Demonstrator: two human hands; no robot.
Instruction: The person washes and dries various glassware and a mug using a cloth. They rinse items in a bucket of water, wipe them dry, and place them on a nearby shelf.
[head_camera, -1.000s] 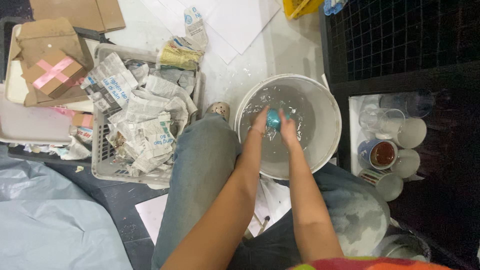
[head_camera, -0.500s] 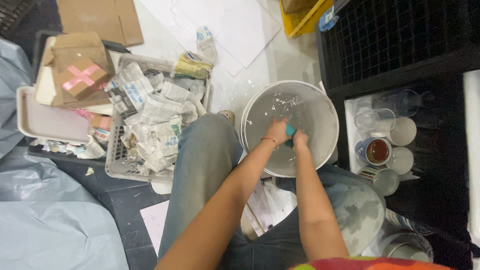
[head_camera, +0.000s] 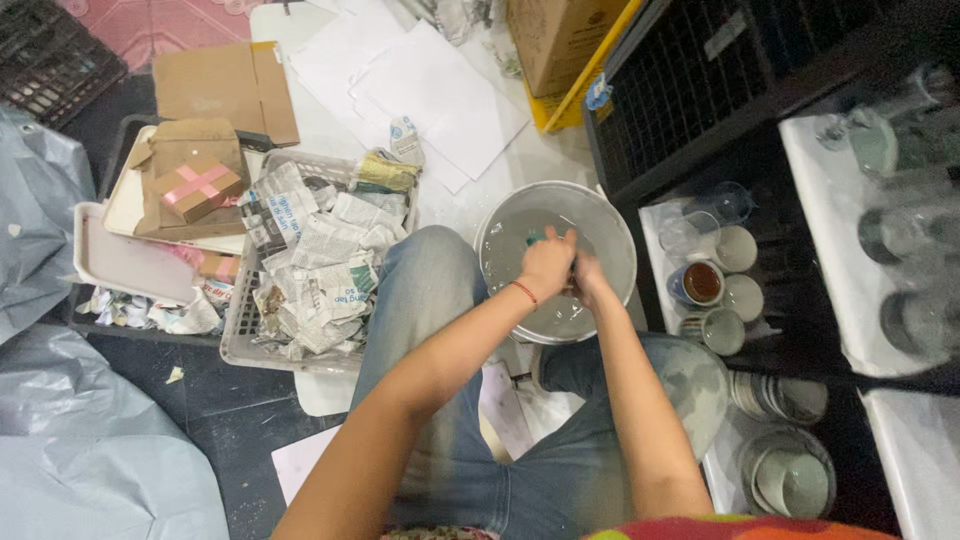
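A round white basin (head_camera: 612, 228) of grey water stands on the floor between my knees. Both my hands are over it, pressed together. My left hand (head_camera: 547, 263), with a red thread at the wrist, covers most of a small teal object (head_camera: 538, 239), of which only an edge shows. My right hand (head_camera: 587, 280) closes on the same object from the right side. The object's shape is mostly hidden by my fingers.
A white basket (head_camera: 240, 345) stuffed with crumpled newspaper (head_camera: 320, 255) sits left of my leg. Cardboard pieces and a small box (head_camera: 198, 186) with pink tape lie on trays beyond. Cups and glasses (head_camera: 712, 275) stand on a white tray at right, beside a black grid crate (head_camera: 680, 80).
The view has pulled back and up, showing more floor and shelves. My hands have drawn toward the basin's near side, and my left hand now covers most of the teal object.
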